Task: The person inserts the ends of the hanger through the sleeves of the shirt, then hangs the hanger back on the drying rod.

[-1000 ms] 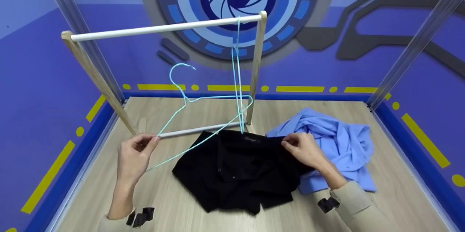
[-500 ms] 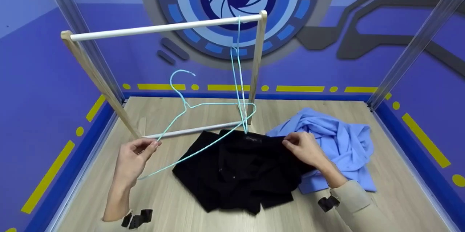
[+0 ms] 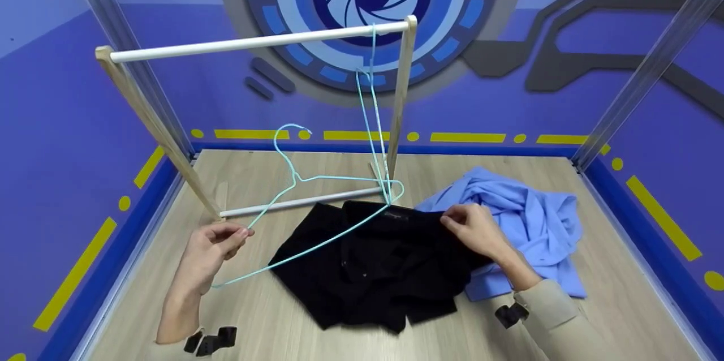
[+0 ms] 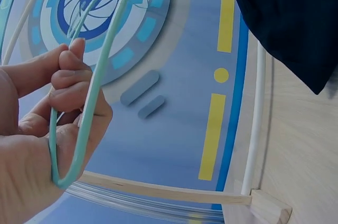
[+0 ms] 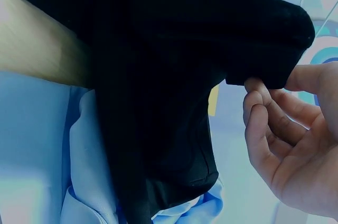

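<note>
In the head view, my left hand (image 3: pixel 212 248) pinches the left arm of a light turquoise wire hanger (image 3: pixel 328 245). The hanger's hook points up and its lower bar crosses in front of a black garment (image 3: pixel 390 270). In the left wrist view the rounded end of the hanger (image 4: pixel 84 134) loops past the curled fingers. The garment, with a label inside its top edge and small buttons, lies partly on the table. Its upper right edge is pinched between thumb and fingers of my right hand (image 3: pixel 475 231), as the garment (image 5: pixel 174 44) also shows in the right wrist view.
A rack with wooden legs and a white top rail (image 3: pixel 254 45) stands at the back left. Another turquoise hanger (image 3: pixel 365 101) hangs near its right end. Crumpled blue cloth (image 3: pixel 520 225) lies on the table at the right, partly under the black garment. Painted walls enclose the table.
My left hand has moved slightly down, and the held hanger has sunk with its right end nearer the garment's top edge. The right hand keeps its hold, nearly still.
</note>
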{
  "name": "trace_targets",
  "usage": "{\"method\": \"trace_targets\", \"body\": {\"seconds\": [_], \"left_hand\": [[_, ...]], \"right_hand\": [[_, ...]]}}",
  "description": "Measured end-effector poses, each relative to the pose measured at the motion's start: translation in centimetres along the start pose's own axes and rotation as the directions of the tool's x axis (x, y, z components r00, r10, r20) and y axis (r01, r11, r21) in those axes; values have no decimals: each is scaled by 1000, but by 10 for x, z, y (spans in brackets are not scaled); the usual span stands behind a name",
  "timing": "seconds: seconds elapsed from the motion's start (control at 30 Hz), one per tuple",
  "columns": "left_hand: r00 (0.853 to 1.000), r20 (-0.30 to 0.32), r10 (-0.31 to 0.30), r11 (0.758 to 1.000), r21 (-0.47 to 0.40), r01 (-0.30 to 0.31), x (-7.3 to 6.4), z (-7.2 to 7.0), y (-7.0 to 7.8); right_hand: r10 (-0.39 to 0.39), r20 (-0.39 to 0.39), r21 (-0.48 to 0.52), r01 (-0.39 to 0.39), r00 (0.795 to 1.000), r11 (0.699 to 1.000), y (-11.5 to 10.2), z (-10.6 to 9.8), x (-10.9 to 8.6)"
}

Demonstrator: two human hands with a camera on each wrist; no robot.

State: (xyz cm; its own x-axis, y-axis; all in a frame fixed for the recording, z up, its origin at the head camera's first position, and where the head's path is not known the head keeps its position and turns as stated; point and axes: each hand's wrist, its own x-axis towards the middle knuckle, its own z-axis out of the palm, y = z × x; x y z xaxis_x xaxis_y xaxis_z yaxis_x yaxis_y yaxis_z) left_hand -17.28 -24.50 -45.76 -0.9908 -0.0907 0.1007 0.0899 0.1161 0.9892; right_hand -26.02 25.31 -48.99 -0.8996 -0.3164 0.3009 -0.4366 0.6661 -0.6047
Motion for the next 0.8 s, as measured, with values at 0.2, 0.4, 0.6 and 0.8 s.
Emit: {"method": "trace_targets", "body": {"seconds": [0.2,0.4,0.6,0.8], "left_hand": [[997,58,-49,998,-32,51,1,-1,-2],[989,133,-63,997,-30,67,2,-2,-3],[971,230,-60,998,-13,65,1,-3,-6],[960,269,-73,997,-17,81,1,0,-10]], "right_hand": [[12,-4,-23,-12,1000,1000,0,-2,2],[4,-13,-27,-4,1000,1000,2,-3,2],[0,-17,-24,0,1000,1000,3,-4,2],[-5,-23,-14,4,1000,1000,2,-5,2]]}}
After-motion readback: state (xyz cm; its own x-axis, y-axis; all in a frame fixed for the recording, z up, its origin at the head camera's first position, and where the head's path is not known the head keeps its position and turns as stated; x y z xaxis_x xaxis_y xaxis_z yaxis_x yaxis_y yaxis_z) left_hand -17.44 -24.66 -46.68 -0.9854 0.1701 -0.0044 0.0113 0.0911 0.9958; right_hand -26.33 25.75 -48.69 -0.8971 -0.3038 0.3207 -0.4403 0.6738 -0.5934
